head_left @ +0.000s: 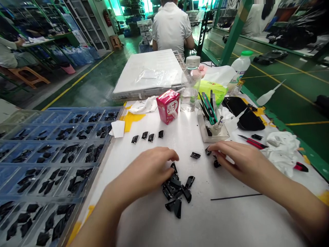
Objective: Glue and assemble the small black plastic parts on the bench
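Black parts [177,192]: loose pile on bench [144,223], wearer's side of red carton [168,107], approx. straight toward wearer.
Row of 4 [151,138]: same sort of pc, spaced apart, L of carton & a bit nearer wearer.
Single pc [195,155]: lying alone, R of carton, nearer wearer.
L hand [151,163]: wearer's side of carton, over far end of pile; fingers bent, thumb by top pc. Grip: can't tell if anything's pinched.
R hand [236,157]: R of carton, nearer wearer; fingertips at 2 small black pcs [217,163]. Grip: fingers bent; can't tell if grasping or only touching.
Divided tray [102,151]: L of carton, black pcs in compartments.
Tool box [216,138]: R of carton, incl. green cutter [209,108].
Clear bottle [189,103]: just R of carton, upright.
Thin rod [236,197]: R of carton, well toward wearer, flat on bench.
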Motion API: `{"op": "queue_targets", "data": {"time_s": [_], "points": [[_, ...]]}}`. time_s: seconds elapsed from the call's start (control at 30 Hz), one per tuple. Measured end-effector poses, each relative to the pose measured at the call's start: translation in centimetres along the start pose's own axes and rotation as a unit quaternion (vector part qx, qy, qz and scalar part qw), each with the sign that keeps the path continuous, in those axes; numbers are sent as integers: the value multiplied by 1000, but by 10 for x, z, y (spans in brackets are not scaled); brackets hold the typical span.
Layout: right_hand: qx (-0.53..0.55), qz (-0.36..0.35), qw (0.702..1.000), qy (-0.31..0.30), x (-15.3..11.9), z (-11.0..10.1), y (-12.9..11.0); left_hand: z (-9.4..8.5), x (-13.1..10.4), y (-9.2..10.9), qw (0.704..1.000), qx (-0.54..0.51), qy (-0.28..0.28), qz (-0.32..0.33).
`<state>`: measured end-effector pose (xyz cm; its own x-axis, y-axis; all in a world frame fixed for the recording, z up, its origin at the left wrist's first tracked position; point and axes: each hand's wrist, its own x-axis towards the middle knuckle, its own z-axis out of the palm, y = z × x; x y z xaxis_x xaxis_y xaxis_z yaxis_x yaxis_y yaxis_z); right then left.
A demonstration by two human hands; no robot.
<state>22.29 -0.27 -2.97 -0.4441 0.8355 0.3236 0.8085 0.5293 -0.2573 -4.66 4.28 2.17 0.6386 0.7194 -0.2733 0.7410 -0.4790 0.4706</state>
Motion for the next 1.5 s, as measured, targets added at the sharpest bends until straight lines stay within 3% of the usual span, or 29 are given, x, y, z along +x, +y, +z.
{"op": "queue_targets", "data": {"time_s": [0.17, 0.27, 0.4, 0.5, 0.6, 0.7, 0.87, 0.97, 1.1, 1.2, 1.3, 1.4, 1.5], "points": [[9, 95, 993, 73, 3, -17, 2, 14, 2, 2, 997, 28, -37, 55], [-1, 155, 979, 136, 3, -29, 6, 13, 1, -4, 998, 22, -30, 51], [5, 259, 937, 234, 3, -38, 16, 11, 2, -9, 999, 4, -40, 15], [1, 296, 917, 268, 4, -40, 29, 10, 5, -8, 999, -16, -28, 6], [16, 302, 922, 243, 6, -31, 46, 7, 9, -4, 997, -68, 21, 4], [31, 281, 942, 179, 11, -11, 61, 6, 12, 5, 984, -168, 58, 0], [9, 277, 954, 113, 17, 10, 67, 15, 14, 26, 910, -415, 1, -8], [-20, 301, 946, 115, 15, 4, 65, 24, 15, 33, 848, -529, -16, -18], [-84, 313, 941, 97, 7, -8, 65, 26, 15, 32, 778, -623, 48, -61], [-97, 299, 947, 70, 4, -14, 65, 23, 14, 29, 773, -625, 71, -76], [-84, 289, 951, 74, 5, -24, 55, 23, 11, 31, 778, -621, 51, -84], [-66, 284, 946, 144, 7, -37, 30, 28, 8, 36, 787, -610, 41, -81], [10, 292, 903, 315, 1, -45, -3, 32, 7, 41, 802, -588, 59, -79]]}}
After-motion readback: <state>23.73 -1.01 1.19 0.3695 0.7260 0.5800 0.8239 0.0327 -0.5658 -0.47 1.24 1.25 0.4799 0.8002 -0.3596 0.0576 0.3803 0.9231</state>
